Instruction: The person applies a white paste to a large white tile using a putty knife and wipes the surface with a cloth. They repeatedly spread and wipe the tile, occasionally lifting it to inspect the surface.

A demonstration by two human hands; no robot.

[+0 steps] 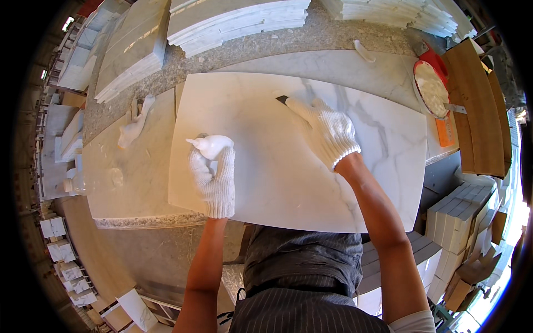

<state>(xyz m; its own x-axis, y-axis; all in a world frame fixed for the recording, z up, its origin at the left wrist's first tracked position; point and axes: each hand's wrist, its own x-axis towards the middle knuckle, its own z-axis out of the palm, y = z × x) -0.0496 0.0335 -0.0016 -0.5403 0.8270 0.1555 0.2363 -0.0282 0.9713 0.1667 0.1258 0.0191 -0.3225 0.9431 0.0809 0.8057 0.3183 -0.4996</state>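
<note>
White, grey-veined marble-look slab [266, 183]: flat beneath both sets of gloved fingers, presumably so its face lies within reach. White squeeze bottle [213, 146]: gripped between the left hand's [214, 183] thumb and fingers, nozzle leftward, probably for ready dispensing. Small dark scraper-like tool [282, 100]: pinched by the right hand's [332, 130] fingers, projecting beyond their tips, apparently leaving its edge free; slab contact uncertain.

I see matt, ribbed knit cloth on the left hand [217, 191], gripping a smooth, glossy, plastic-looking nozzled container [211, 145]. Beneath that grip is a smooth, softly shining marble-like slab [277, 177]; beyond it, rough, grainy stone-like worktop [222, 60]; well right, matt cardboard [467, 111].
</note>
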